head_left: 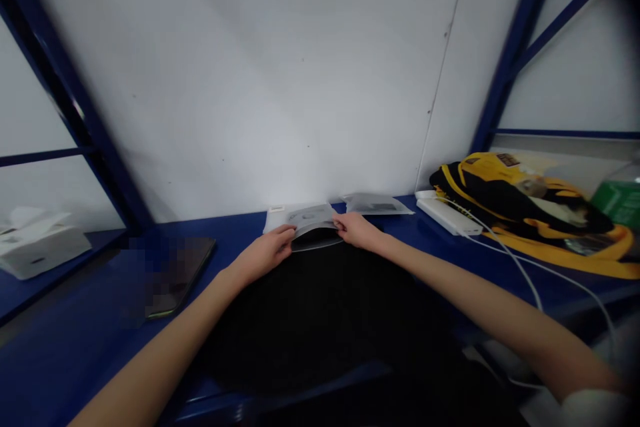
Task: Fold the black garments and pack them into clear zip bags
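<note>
A frosted plastic pouch point(305, 215) with grey printing lies at the back of the blue shelf, its mouth bowed apart toward me. My left hand point(273, 247) pinches the left corner of that mouth between thumb and fingers. At the opposite corner, my right hand point(357, 230) grips the edge in the same way. Inside the pouch it looks dark; what it contains, if anything, I cannot make out. A large black shape point(325, 313), perhaps fabric, spreads beneath my hands and forearms. Just right of the pouch lies a second frosted pouch point(377, 204) with something dark in it.
A dark phone-like slab point(187, 273) lies on the blue shelf point(90, 320) at left, near a white tissue box point(43, 247). On the right sit a white power bank point(447, 215) with white cables and a black-and-yellow bag point(525, 207). A white wall point(275, 80) rises behind.
</note>
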### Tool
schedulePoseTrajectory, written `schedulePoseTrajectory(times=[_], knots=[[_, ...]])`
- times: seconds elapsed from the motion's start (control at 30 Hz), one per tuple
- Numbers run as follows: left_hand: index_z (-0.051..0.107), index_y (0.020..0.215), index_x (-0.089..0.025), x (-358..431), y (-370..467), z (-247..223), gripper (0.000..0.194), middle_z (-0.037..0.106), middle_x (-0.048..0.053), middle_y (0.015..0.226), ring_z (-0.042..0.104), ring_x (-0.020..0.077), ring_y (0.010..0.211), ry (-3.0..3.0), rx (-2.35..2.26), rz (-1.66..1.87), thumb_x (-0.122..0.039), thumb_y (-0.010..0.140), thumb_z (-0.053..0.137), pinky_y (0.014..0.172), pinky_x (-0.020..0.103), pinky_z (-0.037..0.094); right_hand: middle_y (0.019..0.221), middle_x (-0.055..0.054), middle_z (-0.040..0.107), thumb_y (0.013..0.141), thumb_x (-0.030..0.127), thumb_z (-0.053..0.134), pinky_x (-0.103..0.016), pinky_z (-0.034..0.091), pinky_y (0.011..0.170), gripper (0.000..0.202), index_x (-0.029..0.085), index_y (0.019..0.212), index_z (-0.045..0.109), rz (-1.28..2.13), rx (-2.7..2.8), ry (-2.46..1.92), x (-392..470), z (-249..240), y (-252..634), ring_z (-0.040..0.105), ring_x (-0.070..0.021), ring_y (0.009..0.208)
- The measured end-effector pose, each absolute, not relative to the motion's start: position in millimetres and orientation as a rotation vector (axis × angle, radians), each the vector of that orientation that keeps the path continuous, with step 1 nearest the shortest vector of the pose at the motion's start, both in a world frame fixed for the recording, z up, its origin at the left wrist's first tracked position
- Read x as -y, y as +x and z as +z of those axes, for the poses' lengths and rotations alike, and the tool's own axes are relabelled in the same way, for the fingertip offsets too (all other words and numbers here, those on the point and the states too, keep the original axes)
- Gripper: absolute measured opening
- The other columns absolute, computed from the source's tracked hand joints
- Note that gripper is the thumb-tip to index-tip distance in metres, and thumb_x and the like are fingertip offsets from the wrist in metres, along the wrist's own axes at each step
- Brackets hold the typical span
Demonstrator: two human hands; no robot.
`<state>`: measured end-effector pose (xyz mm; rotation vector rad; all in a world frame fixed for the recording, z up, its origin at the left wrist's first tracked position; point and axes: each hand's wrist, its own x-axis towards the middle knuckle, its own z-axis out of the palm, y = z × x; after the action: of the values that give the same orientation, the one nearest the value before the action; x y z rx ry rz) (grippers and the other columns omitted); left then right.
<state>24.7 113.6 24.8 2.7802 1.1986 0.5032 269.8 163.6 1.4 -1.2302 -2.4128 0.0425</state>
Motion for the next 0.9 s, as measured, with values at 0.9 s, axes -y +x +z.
schedulePoseTrajectory(times=[0.9], knots=[[0.045,0.107,-0.022,-117.3,18.2,21.3,0.024,0.053,0.006,0.116,0.056,0.0168,0.095,2.881,-1.265,0.529,-0.028,0.088,0.032,0.080,0.028,0.043,0.066,0.001,0.052,0.080,0.025,0.050,-0.023,0.024,0.051,0.009,0.019,0.083,0.043,-0.094,2.478,-1.177,-155.3,13.8,270.6,0.045,-0.0118,0.056]])
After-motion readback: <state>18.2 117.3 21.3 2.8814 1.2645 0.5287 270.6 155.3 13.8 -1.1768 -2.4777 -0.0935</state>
